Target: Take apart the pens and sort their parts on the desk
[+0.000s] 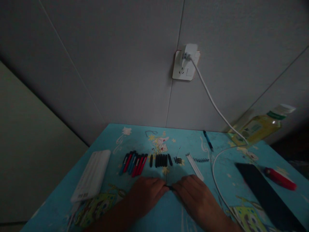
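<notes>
My left hand (147, 194) and my right hand (195, 197) meet low over the middle of the table, both closed in a pinch. Between their fingertips is a small dark pen part (170, 187), mostly hidden by the fingers. Just beyond the left hand lie several red and blue pen barrels (133, 163) in a row. Short black pen grips (161, 160) lie side by side to their right, then a little heap of small dark parts (178, 160). White refills (194, 166) lie beyond my right hand, beside a line of small springs (201, 160).
A white power bank (93, 175) lies at the left. A blue pen (208, 140) rests near the back edge. A white cable (214, 175) runs from the wall charger (189, 53) across the table. At the right are a yellow bottle (260, 127), a black strip (267, 195) and a red tool handle (280, 178).
</notes>
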A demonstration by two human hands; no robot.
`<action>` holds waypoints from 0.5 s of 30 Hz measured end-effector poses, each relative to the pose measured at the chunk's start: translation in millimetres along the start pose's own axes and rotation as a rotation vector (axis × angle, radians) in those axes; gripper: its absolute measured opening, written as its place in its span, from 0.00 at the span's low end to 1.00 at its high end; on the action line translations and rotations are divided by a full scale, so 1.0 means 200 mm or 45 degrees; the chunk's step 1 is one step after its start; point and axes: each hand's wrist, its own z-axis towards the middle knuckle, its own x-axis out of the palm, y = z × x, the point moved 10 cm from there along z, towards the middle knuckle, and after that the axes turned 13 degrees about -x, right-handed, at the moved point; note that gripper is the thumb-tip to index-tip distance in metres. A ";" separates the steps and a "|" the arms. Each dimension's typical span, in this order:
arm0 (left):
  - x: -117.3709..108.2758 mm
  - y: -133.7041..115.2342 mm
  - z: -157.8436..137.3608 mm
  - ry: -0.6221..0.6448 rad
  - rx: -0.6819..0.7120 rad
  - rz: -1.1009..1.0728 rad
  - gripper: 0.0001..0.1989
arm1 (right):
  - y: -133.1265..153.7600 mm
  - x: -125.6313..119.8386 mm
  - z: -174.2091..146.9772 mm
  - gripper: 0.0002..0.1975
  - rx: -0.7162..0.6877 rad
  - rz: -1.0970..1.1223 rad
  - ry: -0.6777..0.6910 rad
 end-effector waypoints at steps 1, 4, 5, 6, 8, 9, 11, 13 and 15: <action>0.00 0.00 0.00 0.004 0.001 -0.013 0.10 | 0.00 0.00 0.00 0.08 0.009 0.002 -0.003; 0.00 -0.01 -0.01 0.022 0.016 -0.036 0.09 | 0.01 0.01 0.01 0.06 0.026 0.000 -0.003; 0.00 -0.02 -0.02 0.032 0.029 -0.034 0.09 | 0.01 0.01 0.01 0.07 0.037 0.000 0.000; 0.00 -0.03 -0.02 0.046 0.040 -0.028 0.09 | 0.01 0.01 0.00 0.09 0.050 0.008 0.002; -0.01 -0.04 -0.02 0.077 0.057 -0.008 0.09 | 0.01 0.02 -0.01 0.11 0.087 0.050 0.000; -0.01 -0.05 -0.03 0.085 0.064 0.003 0.10 | 0.01 0.03 -0.01 0.12 0.109 0.083 -0.003; -0.02 -0.07 -0.03 0.089 0.085 0.025 0.11 | 0.00 0.04 -0.02 0.12 0.149 0.157 -0.008; -0.04 -0.08 -0.03 0.066 0.110 0.043 0.10 | -0.02 0.05 -0.03 0.13 0.179 0.207 -0.013; -0.04 -0.09 -0.03 0.035 0.121 0.048 0.07 | -0.03 0.05 -0.03 0.14 0.195 0.219 -0.018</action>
